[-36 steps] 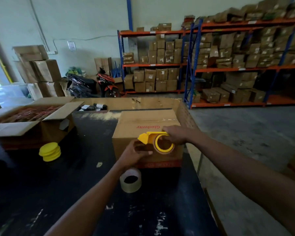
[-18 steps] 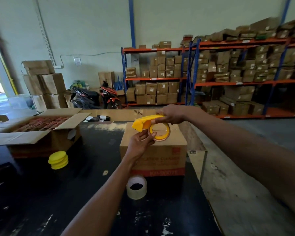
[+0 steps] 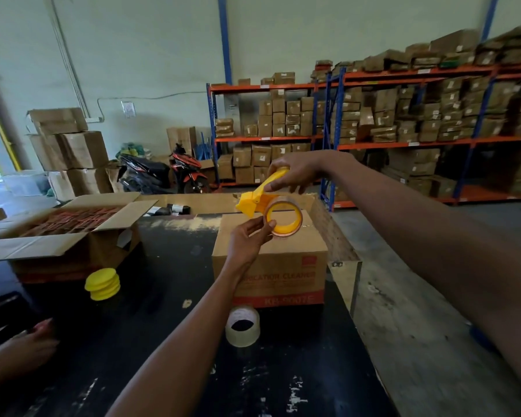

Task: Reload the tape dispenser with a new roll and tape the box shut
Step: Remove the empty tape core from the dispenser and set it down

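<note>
A yellow tape dispenser (image 3: pixel 254 200) is held in the air over the closed brown cardboard box (image 3: pixel 280 260). My right hand (image 3: pixel 298 173) grips its handle from above. My left hand (image 3: pixel 248 237) pinches the rim of the nearly spent tape ring (image 3: pixel 285 221) on the dispenser's yellow hub. The box stands on the black table (image 3: pixel 169 341) and bears red print on its front. A fresh roll of clear tape (image 3: pixel 242 326) lies flat on the table just in front of the box.
An open carton (image 3: pixel 69 236) with red items sits at the left, a stack of yellow discs (image 3: pixel 103 283) beside it. Another person's hand (image 3: pixel 21 350) rests at the table's lower left. Racks of boxes (image 3: pixel 403 121) and a motorbike (image 3: pixel 163 173) stand behind.
Both hands have lifted the dispenser from the box's front face up above its top. The camera has tilted up. Another person's hand has come into view at the lower left.
</note>
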### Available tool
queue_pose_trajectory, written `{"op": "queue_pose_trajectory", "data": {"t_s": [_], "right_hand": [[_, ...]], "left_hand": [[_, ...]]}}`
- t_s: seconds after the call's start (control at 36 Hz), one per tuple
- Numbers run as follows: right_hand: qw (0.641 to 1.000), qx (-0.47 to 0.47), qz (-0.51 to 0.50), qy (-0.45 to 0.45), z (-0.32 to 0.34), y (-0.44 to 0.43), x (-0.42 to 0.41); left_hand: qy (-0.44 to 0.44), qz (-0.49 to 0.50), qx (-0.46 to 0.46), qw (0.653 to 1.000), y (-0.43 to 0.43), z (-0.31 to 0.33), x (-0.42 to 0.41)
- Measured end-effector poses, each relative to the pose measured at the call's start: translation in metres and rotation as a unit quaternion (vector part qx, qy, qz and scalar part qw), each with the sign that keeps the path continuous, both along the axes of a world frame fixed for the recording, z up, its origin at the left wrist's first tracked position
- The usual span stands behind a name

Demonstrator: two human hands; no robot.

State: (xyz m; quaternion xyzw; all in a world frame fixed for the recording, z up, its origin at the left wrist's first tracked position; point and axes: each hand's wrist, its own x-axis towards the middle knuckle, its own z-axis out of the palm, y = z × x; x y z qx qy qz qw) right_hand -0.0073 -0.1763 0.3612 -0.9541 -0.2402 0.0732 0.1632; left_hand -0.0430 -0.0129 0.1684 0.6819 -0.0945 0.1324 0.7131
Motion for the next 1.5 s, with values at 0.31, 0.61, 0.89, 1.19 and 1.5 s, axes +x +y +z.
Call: {"op": "queue_pose_trajectory", "data": {"t_s": [0.31,0.61,0.89,1.19,1.5], "right_hand": [[0.999,-0.014,0.011,-0.037,-0.006,-0.003,-0.002],[0.989,-0.091,-0.033,-0.111,-0.02,-0.017,0.014],[0.993,-0.053,-0.042,-0.097,-0.033,-0.035,0.036],[0.997,-0.058,0.0,-0.06,-0.048,-0.038,0.054],[0.997,-0.053,0.024,-0.042,-0.058,-0.043,0.082]], "left_hand": [[0.015,0.024,0.01,1.0,-0.004,0.004,-0.002],[0.048,-0.013,-0.03,0.998,-0.008,-0.016,-0.011],[0.197,-0.04,0.023,0.979,-0.022,-0.093,-0.03],[0.372,-0.016,0.168,0.913,-0.053,-0.185,-0.009],[0.319,0.042,0.383,0.866,-0.058,-0.209,0.005]]}}
